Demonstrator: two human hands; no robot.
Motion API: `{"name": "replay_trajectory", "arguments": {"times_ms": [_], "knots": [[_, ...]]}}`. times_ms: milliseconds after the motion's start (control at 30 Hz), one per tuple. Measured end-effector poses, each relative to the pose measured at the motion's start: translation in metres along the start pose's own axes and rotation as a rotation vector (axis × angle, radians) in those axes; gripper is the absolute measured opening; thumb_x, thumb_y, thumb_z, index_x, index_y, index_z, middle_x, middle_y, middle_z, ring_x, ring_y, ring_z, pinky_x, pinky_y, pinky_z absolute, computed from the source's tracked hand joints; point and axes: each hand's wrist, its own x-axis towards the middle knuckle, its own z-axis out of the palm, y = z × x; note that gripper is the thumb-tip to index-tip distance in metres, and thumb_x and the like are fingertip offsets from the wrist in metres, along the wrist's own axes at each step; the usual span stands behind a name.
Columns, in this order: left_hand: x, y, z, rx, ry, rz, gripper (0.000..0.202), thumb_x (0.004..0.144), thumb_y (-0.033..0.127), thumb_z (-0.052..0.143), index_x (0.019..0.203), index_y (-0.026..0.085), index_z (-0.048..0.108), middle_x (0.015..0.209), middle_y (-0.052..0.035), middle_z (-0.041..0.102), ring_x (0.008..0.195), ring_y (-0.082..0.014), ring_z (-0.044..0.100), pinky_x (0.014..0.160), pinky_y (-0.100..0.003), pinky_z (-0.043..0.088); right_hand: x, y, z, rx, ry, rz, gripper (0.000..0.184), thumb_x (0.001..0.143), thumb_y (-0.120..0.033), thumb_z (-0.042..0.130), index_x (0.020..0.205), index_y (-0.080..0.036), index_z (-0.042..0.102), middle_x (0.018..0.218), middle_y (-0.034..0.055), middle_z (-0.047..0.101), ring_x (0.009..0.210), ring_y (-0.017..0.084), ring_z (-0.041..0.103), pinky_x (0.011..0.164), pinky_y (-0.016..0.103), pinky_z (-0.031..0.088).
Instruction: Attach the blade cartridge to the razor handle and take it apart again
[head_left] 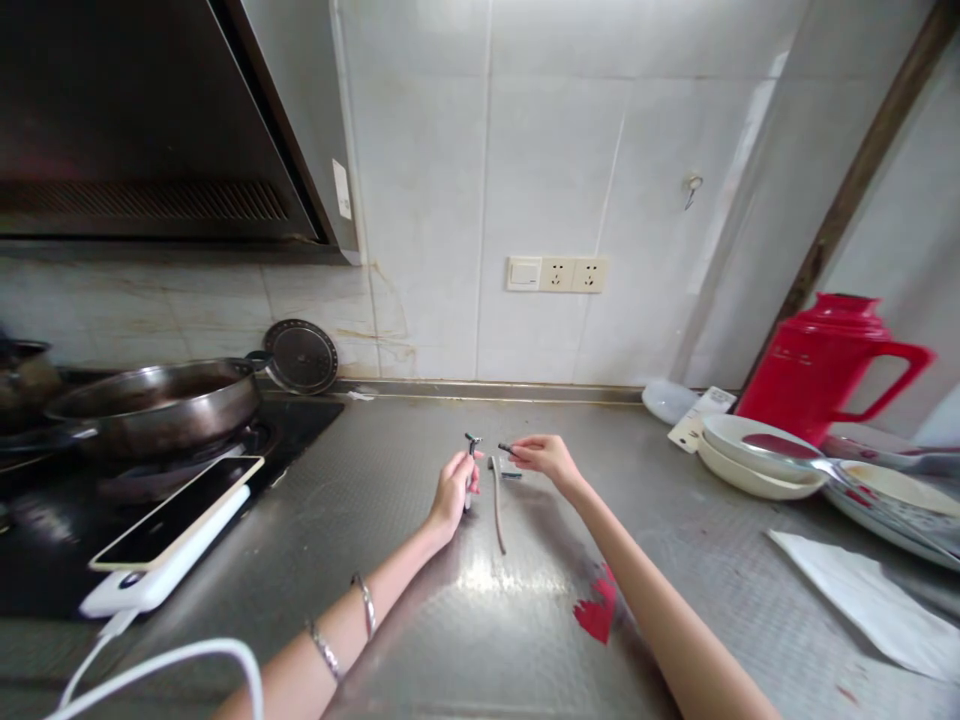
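Observation:
My left hand [451, 490] is closed around a slim upright tool with a dark T-shaped head [472, 440]; its handle is mostly hidden by the fingers. Just to the right, my right hand [546, 458] pinches a small dark piece [505, 448] between thumb and fingertips, apart from the T-shaped head. Between the hands, a thin pale stick with a curved handle [498, 510] lies on the metal counter [420, 640]. Close by it rests a small dark strip [511, 475]. These parts are too small to name exactly.
At left, a pan [157, 410] sits on the black stove, with a phone [180, 510] on a white power bank near the edge. A white cable [187, 652] curves in front. At right stand a red thermos [817, 370], bowls [757, 480] and white paper [862, 600].

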Motion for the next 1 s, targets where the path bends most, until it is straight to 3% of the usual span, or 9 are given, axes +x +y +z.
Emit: {"name": "replay_trajectory", "arguments": {"times_ms": [333,567,1000], "knots": [[-0.009,0.009,0.011,0.075,-0.032,0.046,0.026,0.069,0.035,0.064,0.083,0.014,0.057,0.073,-0.0031,0.064,0.057,-0.0115,0.056,0.059,-0.024,0.045,-0.016,-0.024,0.016,0.147,-0.003,-0.122,0.036,0.051,-0.041,0.078,0.072,-0.014,0.068,0.07,0.0067,0.071,0.065,0.018,0.067,0.068,0.031,0.055],[-0.009,0.001,0.012,0.102,-0.089,0.059,0.024,0.069,0.033,0.067,0.08,0.015,0.056,0.074,-0.004,0.066,0.064,-0.0146,0.061,0.062,-0.026,0.047,-0.022,-0.034,0.02,0.113,-0.054,-0.195,0.035,0.053,-0.042,0.077,0.072,-0.014,0.069,0.068,0.005,0.07,0.065,0.016,0.065,0.068,0.029,0.053],[-0.009,0.003,0.012,0.106,-0.067,0.052,0.028,0.066,0.034,0.07,0.079,0.014,0.057,0.069,-0.0022,0.063,0.06,-0.0136,0.06,0.059,-0.025,0.047,-0.025,-0.036,0.025,0.093,-0.084,-0.227,0.033,0.054,-0.043,0.076,0.071,-0.016,0.069,0.069,0.0047,0.071,0.064,0.015,0.064,0.067,0.029,0.053]]}}
